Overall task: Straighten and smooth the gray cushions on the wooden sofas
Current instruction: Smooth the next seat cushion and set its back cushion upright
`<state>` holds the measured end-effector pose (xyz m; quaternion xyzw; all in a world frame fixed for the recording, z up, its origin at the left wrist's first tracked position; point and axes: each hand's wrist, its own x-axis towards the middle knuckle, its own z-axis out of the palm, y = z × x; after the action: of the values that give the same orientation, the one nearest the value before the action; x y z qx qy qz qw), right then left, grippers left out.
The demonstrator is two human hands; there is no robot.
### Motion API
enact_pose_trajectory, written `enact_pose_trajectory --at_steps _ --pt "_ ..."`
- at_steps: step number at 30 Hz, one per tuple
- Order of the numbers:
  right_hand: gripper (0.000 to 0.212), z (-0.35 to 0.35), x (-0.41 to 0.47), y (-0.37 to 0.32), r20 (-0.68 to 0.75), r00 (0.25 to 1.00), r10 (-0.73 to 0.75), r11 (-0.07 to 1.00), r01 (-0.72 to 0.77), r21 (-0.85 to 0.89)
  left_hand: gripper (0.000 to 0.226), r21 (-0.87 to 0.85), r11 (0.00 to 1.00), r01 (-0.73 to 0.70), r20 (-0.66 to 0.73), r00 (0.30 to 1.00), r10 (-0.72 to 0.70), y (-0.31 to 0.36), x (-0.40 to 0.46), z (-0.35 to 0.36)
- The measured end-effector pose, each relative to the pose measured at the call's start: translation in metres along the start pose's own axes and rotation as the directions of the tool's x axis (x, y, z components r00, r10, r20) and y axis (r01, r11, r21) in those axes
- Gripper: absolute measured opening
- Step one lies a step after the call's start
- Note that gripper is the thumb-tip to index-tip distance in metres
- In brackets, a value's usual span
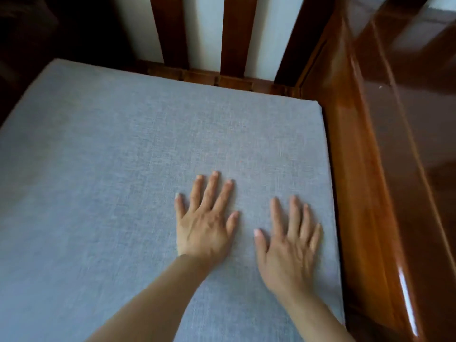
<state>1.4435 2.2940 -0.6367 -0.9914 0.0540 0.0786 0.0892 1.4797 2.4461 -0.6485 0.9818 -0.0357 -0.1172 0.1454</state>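
Observation:
A gray woven seat cushion (111,156) fills most of the view, lying flat in a glossy brown wooden sofa frame (357,169). My left hand (204,223) lies flat on the cushion, palm down, fingers spread and straight. To its right my right hand (288,245) also presses flat on the fabric, fingers straight, close to the cushion's right edge. The right hand looks slightly blurred. Both hands hold nothing. The cushion's far right corner (313,107) sits near the armrest.
Vertical wooden back slats (238,33) stand behind the cushion with a pale wall showing between them. A wide polished wooden armrest (407,119) runs along the right side. The left side beyond the cushion is dark.

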Motion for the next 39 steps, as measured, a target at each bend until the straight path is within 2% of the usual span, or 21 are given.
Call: enact_pose_trajectory --at_steps 2,4,6,7,8,10,12,14,16,17,19,21,22,25,27,29,31,33,35,37,39 --pt "0.067 -0.010 0.023 -0.025 0.036 0.999 0.006 0.999 -0.008 0.047 0.058 -0.067 0.998 -0.013 0.008 1.000 0.013 -0.014 0.008 -0.014" --pt "0.062 -0.045 0.047 -0.066 -0.206 0.973 -0.100 0.972 0.140 0.190 0.055 -0.166 0.985 0.048 -0.184 0.980 -0.079 -0.040 0.012 -0.052" --pt "0.051 -0.059 0.050 -0.111 -0.533 0.843 -0.077 0.913 0.275 0.303 0.057 -0.193 0.971 0.138 -0.436 0.875 -0.211 -0.102 -0.004 -0.079" --pt "0.048 -0.049 0.041 -0.136 -0.563 0.820 -0.105 0.885 0.335 0.322 0.057 -0.195 0.956 0.218 -0.485 0.826 -0.287 -0.140 -0.021 -0.081" --pt "0.050 -0.027 0.027 -0.158 -0.494 0.845 -0.207 0.879 0.382 0.285 0.059 -0.184 0.929 0.322 -0.455 0.810 -0.371 -0.175 -0.042 -0.077" --pt "0.062 0.027 0.002 -0.198 -0.130 0.882 -0.453 0.885 0.463 0.052 0.068 -0.040 0.886 0.462 -0.213 0.862 -0.460 -0.229 -0.077 -0.063" --pt "0.068 0.041 0.011 -0.230 0.028 0.891 -0.454 0.891 0.454 -0.002 0.066 -0.008 0.910 0.415 -0.056 0.908 -0.415 -0.255 -0.079 -0.061" --pt "0.063 0.019 0.017 -0.267 -0.106 0.911 -0.398 0.905 0.409 0.118 0.060 -0.176 0.913 0.367 -0.168 0.903 -0.395 -0.255 -0.081 -0.093" --pt "0.055 0.007 0.001 -0.299 -0.406 0.866 -0.292 0.871 0.416 0.260 0.056 -0.283 0.918 0.278 -0.425 0.822 -0.380 -0.265 -0.099 -0.112" --pt "0.055 0.014 -0.016 -0.312 -0.436 0.850 -0.296 0.848 0.444 0.289 0.056 -0.285 0.923 0.260 -0.462 0.806 -0.370 -0.275 -0.119 -0.108" --pt "0.066 0.055 -0.060 -0.322 -0.155 0.853 -0.499 0.847 0.517 0.122 0.065 -0.130 0.938 0.322 -0.251 0.904 -0.346 -0.284 -0.170 -0.077" --pt "0.070 0.079 -0.083 -0.322 0.096 0.854 -0.512 0.857 0.515 -0.002 0.068 -0.032 0.914 0.404 -0.002 0.914 -0.405 -0.297 -0.204 -0.047" --pt "0.069 0.076 -0.089 -0.326 0.154 0.863 -0.481 0.875 0.483 0.025 0.067 -0.085 0.902 0.423 -0.001 0.905 -0.425 -0.300 -0.212 -0.044" --pt "0.060 0.037 -0.133 -0.324 -0.070 0.874 -0.482 0.853 0.486 0.190 0.058 -0.311 0.863 0.399 -0.284 0.827 -0.484 -0.275 -0.238 -0.060" --pt "0.052 0.032 -0.172 -0.297 -0.267 0.891 -0.368 0.848 0.440 0.296 0.056 -0.393 0.851 0.349 -0.400 0.768 -0.500 -0.259 -0.259 -0.049" --pt "0.056 0.059 -0.218 -0.261 -0.213 0.906 -0.367 0.882 0.412 0.229 0.060 -0.308 0.902 0.304 -0.307 0.865 -0.397 -0.241 -0.283 -0.012" --pt "0.062 0.091 -0.245 -0.223 0.005 0.863 -0.505 0.862 0.504 0.046 0.062 -0.165 0.960 0.228 -0.167 0.952 -0.255 -0.226 -0.293 0.023" --pt "0.058 0.088 -0.243 -0.198 -0.110 0.893 -0.437 0.885 0.448 0.125 0.061 -0.201 0.961 0.188 -0.211 0.950 -0.230 -0.204 -0.283 0.020" --pt "0.052 0.072 -0.236 -0.161 -0.305 0.934 -0.187 0.941 0.260 0.219 0.058 -0.241 0.960 0.145 -0.285 0.935 -0.212 -0.174 -0.273 0.014" --pt "0.059 0.065 -0.234 -0.108 -0.260 0.960 -0.107 0.978 0.149 0.147 0.059 -0.146 0.983 0.108 -0.245 0.959 -0.142 -0.138 -0.270 0.027" --pt "0.069 0.067 -0.241 -0.066 -0.100 0.967 -0.235 0.969 0.241 0.057 0.064 -0.070 0.995 0.067 -0.118 0.990 -0.075 -0.108 -0.269 0.039"
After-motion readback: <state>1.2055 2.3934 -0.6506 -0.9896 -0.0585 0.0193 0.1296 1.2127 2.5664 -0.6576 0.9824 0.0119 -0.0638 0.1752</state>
